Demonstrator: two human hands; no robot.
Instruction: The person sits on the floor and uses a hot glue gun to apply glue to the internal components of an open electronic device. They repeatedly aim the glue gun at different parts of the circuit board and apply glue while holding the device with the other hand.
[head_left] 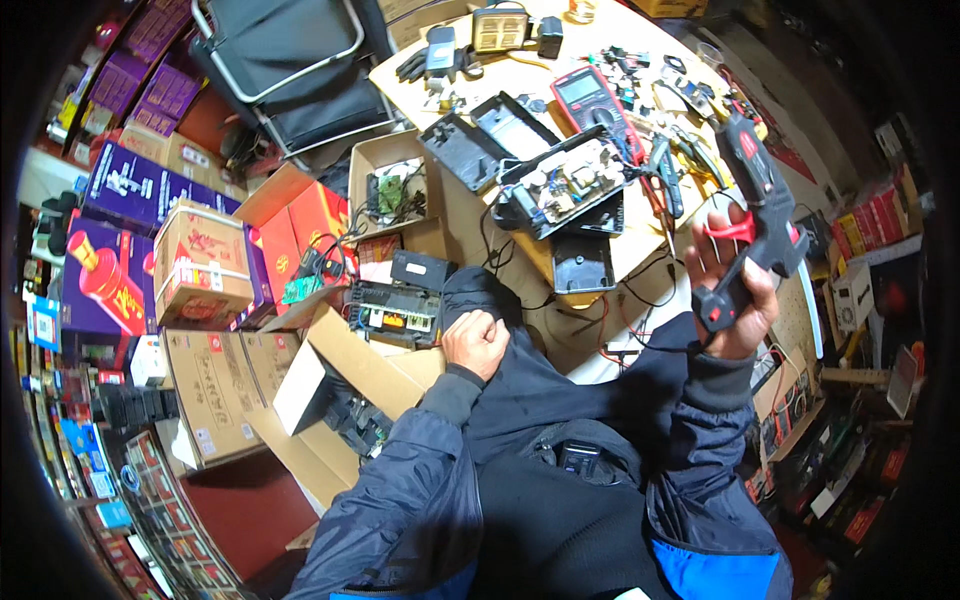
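My right hand (pixel 745 310) is raised at the right, palm up, its thumb over the handle of a black gun-shaped tool (pixel 768 195) with a red trigger. That tool stands upright beside the table's right edge. My left hand (pixel 476 343) is curled into a fist and rests on my left thigh, with nothing showing in it. On the table, an opened device (pixel 575 180) in a black case shows its circuit board and wires. A red multimeter (pixel 592 98) lies just behind it, and pliers (pixel 664 175) lie to its right.
Black plastic housing halves (pixel 583 264) sit on the wooden table (pixel 640 245), with loose parts at the back right. Cables hang off its near edge. Open cardboard boxes (pixel 395 375) of electronics stand at my left, near stacked cartons (pixel 205 260). A folding chair (pixel 300 60) is behind them.
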